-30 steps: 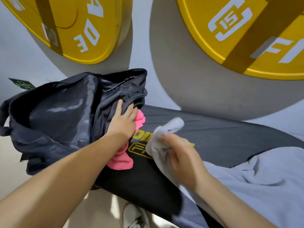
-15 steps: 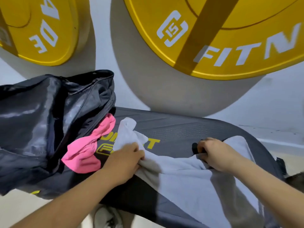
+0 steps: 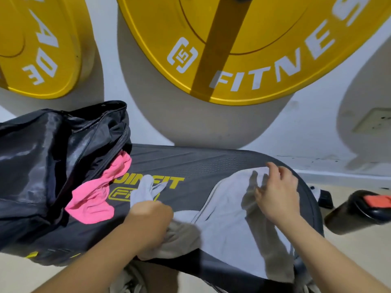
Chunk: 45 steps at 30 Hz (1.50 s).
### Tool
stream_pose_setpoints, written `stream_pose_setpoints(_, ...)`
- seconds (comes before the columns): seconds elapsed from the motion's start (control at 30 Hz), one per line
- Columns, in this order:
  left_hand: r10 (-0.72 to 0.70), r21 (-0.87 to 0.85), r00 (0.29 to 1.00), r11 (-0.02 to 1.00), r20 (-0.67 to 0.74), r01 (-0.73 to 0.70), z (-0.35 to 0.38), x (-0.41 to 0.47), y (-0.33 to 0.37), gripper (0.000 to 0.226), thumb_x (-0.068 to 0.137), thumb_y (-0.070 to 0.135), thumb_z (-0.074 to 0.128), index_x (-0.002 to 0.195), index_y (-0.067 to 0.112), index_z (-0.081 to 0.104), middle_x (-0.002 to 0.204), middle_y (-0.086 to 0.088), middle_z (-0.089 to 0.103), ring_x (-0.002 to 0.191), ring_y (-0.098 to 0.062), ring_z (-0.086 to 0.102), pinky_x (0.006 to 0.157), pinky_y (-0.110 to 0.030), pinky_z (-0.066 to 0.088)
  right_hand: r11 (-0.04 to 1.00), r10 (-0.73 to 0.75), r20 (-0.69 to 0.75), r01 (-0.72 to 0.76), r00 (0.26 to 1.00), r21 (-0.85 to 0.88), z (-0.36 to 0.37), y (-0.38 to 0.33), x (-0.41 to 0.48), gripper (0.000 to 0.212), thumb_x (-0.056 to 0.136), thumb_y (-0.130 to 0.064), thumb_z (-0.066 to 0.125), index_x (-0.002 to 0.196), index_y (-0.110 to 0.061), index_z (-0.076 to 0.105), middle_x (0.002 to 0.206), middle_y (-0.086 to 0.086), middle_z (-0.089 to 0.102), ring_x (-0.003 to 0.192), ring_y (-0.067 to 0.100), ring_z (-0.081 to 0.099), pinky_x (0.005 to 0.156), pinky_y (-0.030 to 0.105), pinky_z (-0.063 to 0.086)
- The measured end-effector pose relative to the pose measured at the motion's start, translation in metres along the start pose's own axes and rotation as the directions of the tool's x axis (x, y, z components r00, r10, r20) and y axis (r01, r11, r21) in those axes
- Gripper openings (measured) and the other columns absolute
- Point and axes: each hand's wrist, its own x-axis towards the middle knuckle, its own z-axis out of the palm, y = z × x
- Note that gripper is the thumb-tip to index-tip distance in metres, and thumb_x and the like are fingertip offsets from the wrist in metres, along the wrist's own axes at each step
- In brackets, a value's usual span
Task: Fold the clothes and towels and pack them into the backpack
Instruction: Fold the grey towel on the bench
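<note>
The left hand (image 3: 149, 219) stays fisted around one bunched end of the grey towel (image 3: 228, 212), while the right hand (image 3: 277, 193) has let go and now hovers spread over its far edge. The towel lies flatter across the desk (image 3: 201, 163) than 0.5 s ago; the pink cloth (image 3: 95, 197) still spills from the black backpack (image 3: 48, 161)

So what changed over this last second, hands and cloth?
The left hand left the black backpack and gripped the pale grey towel. The right hand let go and now lies open on the spread towel. The pink cloth still hangs half out of the backpack.
</note>
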Motion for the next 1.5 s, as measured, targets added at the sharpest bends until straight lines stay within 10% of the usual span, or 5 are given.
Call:
stream_pose_setpoints(0.43, -0.223, -0.768, 0.910, 0.625, -0.348, -0.140, 0.046, 0.058, 0.065, 0.015, 0.075, 0.036, 0.055, 0.073, 0.023, 0.048, 0.084, 0.010, 0.046, 0.084, -0.010, 0.045, 0.071, -0.023, 0.035, 0.816, 0.267, 0.217, -0.340, 0.939, 0.467, -0.004, 0.036, -0.024, 0.012, 0.087, -0.018, 0.061, 0.098, -0.020, 0.065, 0.093, 0.003, 0.069, 0.093, 0.024, 0.063, 0.075, 0.033, 0.046)
stream_pose_setpoints(0.6, -0.206, -0.991, 0.970, 0.061, -0.129, -0.119, 0.007, 0.030, 0.036, 0.017, 0.061, 0.013, 0.063, 0.071, 0.014, 0.048, 0.045, 0.011, 0.036, 0.045, -0.012, 0.027, 0.043, -0.021, 0.020, 0.697, 0.009, 0.131, -0.100, 0.991, 0.710, -0.060, 0.000, -0.013, 0.023, 0.091, -0.005, 0.052, 0.087, -0.024, 0.064, 0.084, -0.004, 0.068, 0.078, 0.012, 0.060, 0.066, 0.022, 0.045)
stream_pose_setpoints(0.77, 0.146, -0.875, 0.985, 0.459, -0.097, -0.154, -0.052, -0.027, -0.008, 0.033, 0.069, 0.016, 0.077, 0.098, 0.022, 0.061, 0.081, 0.014, 0.062, 0.070, 0.003, 0.054, 0.070, -0.016, 0.044, 0.567, -0.390, 0.081, 0.169, 0.917, 0.806, -0.140, -0.065, -0.018, 0.018, 0.091, -0.006, 0.059, 0.088, -0.021, 0.068, 0.072, -0.006, 0.061, 0.069, 0.004, 0.054, 0.069, 0.015, 0.042)
stream_pose_setpoints(0.93, 0.014, -0.742, 0.765, 0.234, -0.644, -0.628, -0.156, -0.092, -0.011, 0.057, 0.072, 0.031, 0.075, 0.125, 0.035, 0.057, 0.131, 0.023, 0.054, 0.126, 0.009, 0.043, 0.102, -0.021, 0.039, 0.444, -0.705, 0.119, 0.305, 0.699, 0.843, -0.208, -0.121, -0.049, 0.010, 0.089, -0.003, 0.063, 0.095, -0.011, 0.065, 0.072, 0.006, 0.058, 0.068, 0.012, 0.052, 0.063, 0.020, 0.041)
stream_pose_setpoints(1.5, 0.003, -0.642, 0.652, 0.172, -0.758, -0.747, -0.248, -0.299, -0.053, 0.030, 0.078, 0.022, 0.074, 0.067, 0.014, 0.048, 0.058, 0.002, 0.051, 0.050, -0.005, 0.046, 0.044, -0.013, 0.036, 0.578, -0.760, 0.226, 0.474, 0.609, 0.664, -0.395, -0.117, -0.151, 0.023, 0.071, -0.031, 0.075, 0.080, -0.010, 0.077, 0.078, 0.014, 0.073, 0.067, 0.019, 0.069, 0.056, 0.024, 0.053)
